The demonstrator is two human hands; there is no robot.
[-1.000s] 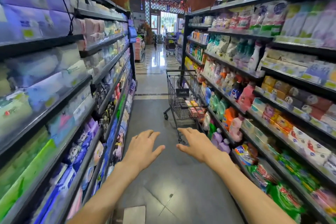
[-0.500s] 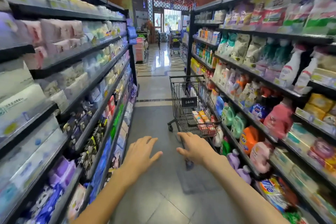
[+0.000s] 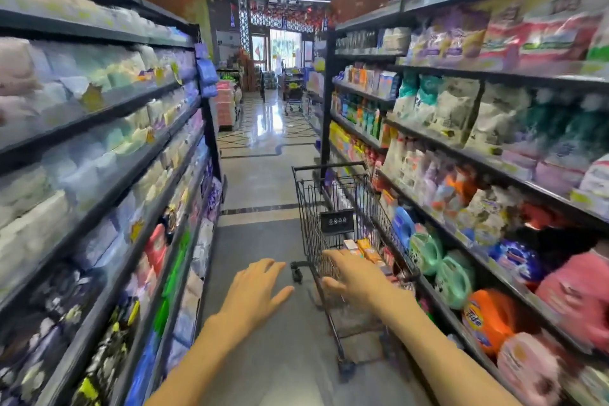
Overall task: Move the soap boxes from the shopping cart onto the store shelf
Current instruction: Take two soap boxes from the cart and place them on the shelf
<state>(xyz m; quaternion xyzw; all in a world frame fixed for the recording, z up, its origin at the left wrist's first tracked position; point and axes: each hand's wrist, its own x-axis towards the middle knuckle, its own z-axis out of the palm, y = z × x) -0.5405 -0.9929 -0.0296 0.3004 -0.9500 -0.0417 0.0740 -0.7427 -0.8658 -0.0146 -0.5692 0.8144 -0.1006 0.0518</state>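
- The gap to the shopping cart [image 3: 342,234] is being closed: against the earlier pictures the cart is being seen larger and nearer, parked at about one o'clock, tight against the right-hand store shelf [image 3: 487,161].
- The right hand [image 3: 354,275] is being carried forward with the walk and is now being seen over the cart's near rim, where a second ago it was hanging short of it. Its fingers are spread and almost straight, and nothing is being held. Whether the rim is being touched cannot be told.
- The left hand [image 3: 257,290] is being held out at about eleven o'clock from the wearer, over the bare floor [image 3: 263,191], left of the cart and apart from it. It is likewise flat and loose, with nothing in it.
- The soap boxes [image 3: 364,249] are being seen inside the cart basket, just beyond the right fingertips, as a small cluster of orange and pale packs. Their number cannot be made out through the blur.
- None of them is being lifted yet, so the task is being judged as barely begun: the approach is ending and the first reach into the basket is probably coming.
- The right-hand shelves are being shown full of bottles and bags; the slot meant for the soap cannot be identified from here.
- The picture is being smeared at the edges, so small labels cannot be read.
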